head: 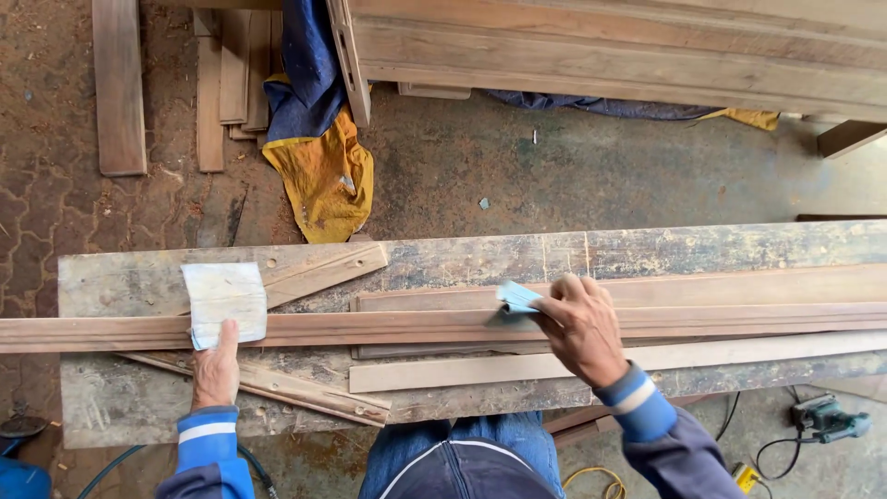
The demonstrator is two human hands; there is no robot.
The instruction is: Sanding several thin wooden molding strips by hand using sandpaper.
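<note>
A long reddish wooden strip (397, 326) lies lengthwise across a worn workbench (129, 407). My right hand (580, 328) presses a small folded pale blue piece of sandpaper (517, 297) against the strip near its middle. My left hand (215, 371) rests on the strip farther left, its index finger on the lower edge of a larger whitish sheet of sandpaper (224, 302) that lies flat over the strip. Both sleeves are blue with a white stripe.
More wooden slats (647, 356) and trim pieces (305, 393) lie on the bench. Beyond it are stacked planks (118, 88), a blue and yellow cloth (323, 176) and large boards (628, 55). A green power tool (827, 418) with cables sits on the floor at right.
</note>
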